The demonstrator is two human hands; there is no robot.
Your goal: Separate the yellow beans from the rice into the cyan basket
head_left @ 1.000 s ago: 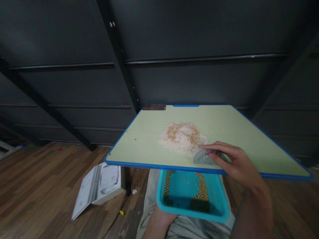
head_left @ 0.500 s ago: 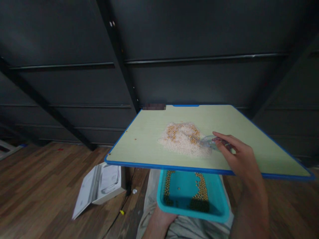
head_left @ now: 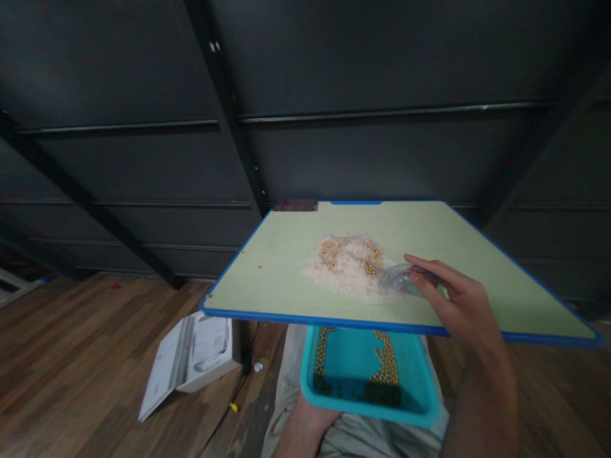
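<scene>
My right hand (head_left: pixel 451 289) is closed on the handle end of a clear plastic scoop (head_left: pixel 395 276); blur hides its exact shape. The scoop's front end touches the right side of a pile of white rice-like grains (head_left: pixel 346 280). Round yellow beans (head_left: pixel 329 253) show in two patches on that pile. Below the table edge, a turquoise tray (head_left: pixel 370 415) rests on my lap, with similar beans along its left and right sides. My left hand (head_left: pixel 319 415) lies at the tray's near left edge, its fingers hidden beneath the tray.
The pile lies on a pale green folding table (head_left: pixel 272 299) with a blue rim. An open white box (head_left: pixel 210 353) stands on the wooden floor at the left, beside a black cable (head_left: pixel 219 423). A dark panelled wall (head_left: pixel 382 159) rises behind the table.
My right hand has shifted slightly left, and the clear scoop's front end has moved left along the pile's near right side. My left hand and the tray look unmoved.
</scene>
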